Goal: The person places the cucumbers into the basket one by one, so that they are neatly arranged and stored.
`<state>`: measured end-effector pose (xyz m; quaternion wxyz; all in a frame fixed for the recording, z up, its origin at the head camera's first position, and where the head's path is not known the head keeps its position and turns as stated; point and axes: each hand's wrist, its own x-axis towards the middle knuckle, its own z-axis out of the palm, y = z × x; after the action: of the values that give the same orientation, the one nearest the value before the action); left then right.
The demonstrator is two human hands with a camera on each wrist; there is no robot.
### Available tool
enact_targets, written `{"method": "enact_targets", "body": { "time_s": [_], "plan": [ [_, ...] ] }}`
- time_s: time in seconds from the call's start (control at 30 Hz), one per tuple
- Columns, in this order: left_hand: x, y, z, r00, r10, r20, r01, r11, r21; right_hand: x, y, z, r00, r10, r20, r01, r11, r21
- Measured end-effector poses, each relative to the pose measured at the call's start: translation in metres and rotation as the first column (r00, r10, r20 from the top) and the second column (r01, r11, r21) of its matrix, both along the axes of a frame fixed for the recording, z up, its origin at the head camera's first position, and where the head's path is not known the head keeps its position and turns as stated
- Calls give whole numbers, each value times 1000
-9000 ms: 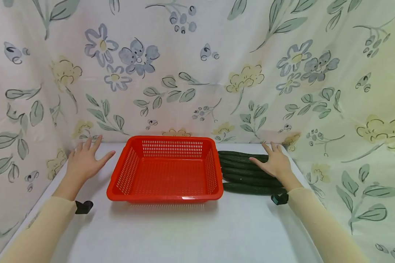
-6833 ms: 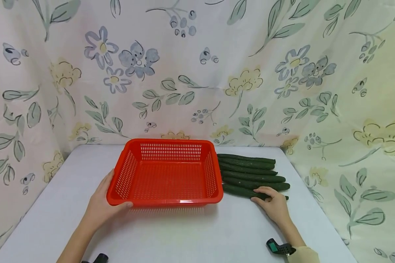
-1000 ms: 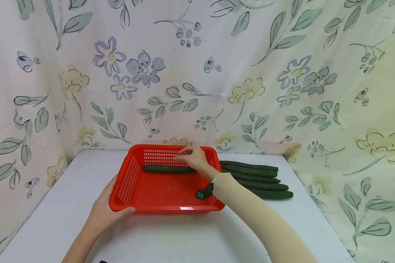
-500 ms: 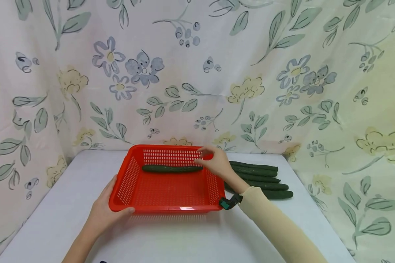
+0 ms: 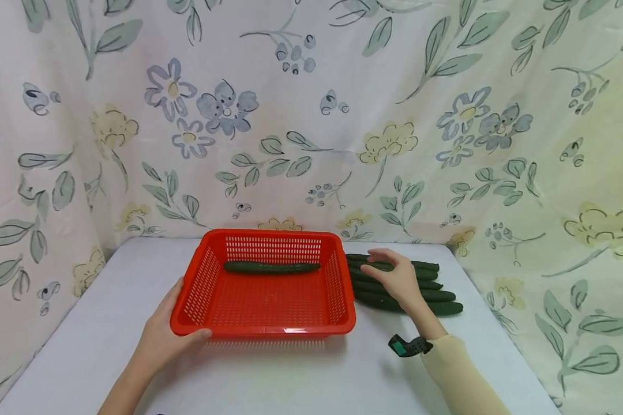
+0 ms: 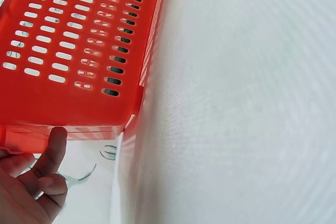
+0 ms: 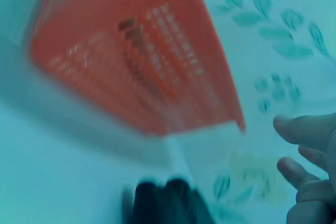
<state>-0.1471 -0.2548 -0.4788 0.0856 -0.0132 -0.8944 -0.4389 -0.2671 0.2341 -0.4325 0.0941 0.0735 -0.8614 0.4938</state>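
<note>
Just drawn back over the rim with the right hand point(image 5: 394, 276), out of the red basket point(image 5: 239, 331) and across to above the cucumbers point(image 5: 440, 295) beside it. Pinching nothing there, with thumb and fingers curved and parted. Cannot tell from either view whether touching the cucumbers or only hovering over them. Leaves a single cucumber point(image 5: 271, 268) lying lengthwise on the basket floor near the back wall, same place as half a second ago. Seems finished with that one, to judge by the distance from it, with about five more lying side by side outside, just right of the basket.

Keeps hold of the near left corner with the left hand point(image 5: 163, 337), with thumb against the front and fingers along the left side, set wide apart around the corner; probably to steady it.

Set out on a plain white table point(image 5: 265, 383), with soft shadow under the basket's front. Closed in behind and at the sides by hanging cloth point(image 5: 291, 190) printed with blue and yellow flowers and grey-green leaves. Wears a dark strap point(image 5: 417, 347) on the right wrist, beside the cuff of a cream sleeve point(image 5: 462, 374).
</note>
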Motion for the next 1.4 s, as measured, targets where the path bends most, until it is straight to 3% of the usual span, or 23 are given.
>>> {"method": "enact_targets", "body": {
  "time_s": [0.27,0.47,0.7,1.07,1.4],
  "plan": [
    [1,-1,2,1000,-3,-15,3,1000,1,15,46,-36,985,-146,94,152,986,-68],
    [3,-2,3,1000,0,-3,0,1000,15,28,62,-55,976,-175,130,180,983,-30],
    [3,-1,3,1000,-3,-9,3,1000,18,33,78,-70,978,-203,48,198,976,88],
    [3,0,2,1000,-5,15,5,1000,19,37,92,-84,979,-205,-15,205,969,139],
    [1,0,1,1000,-9,2,9,1000,22,41,96,-88,990,-121,-66,133,963,232]
  ]
}}
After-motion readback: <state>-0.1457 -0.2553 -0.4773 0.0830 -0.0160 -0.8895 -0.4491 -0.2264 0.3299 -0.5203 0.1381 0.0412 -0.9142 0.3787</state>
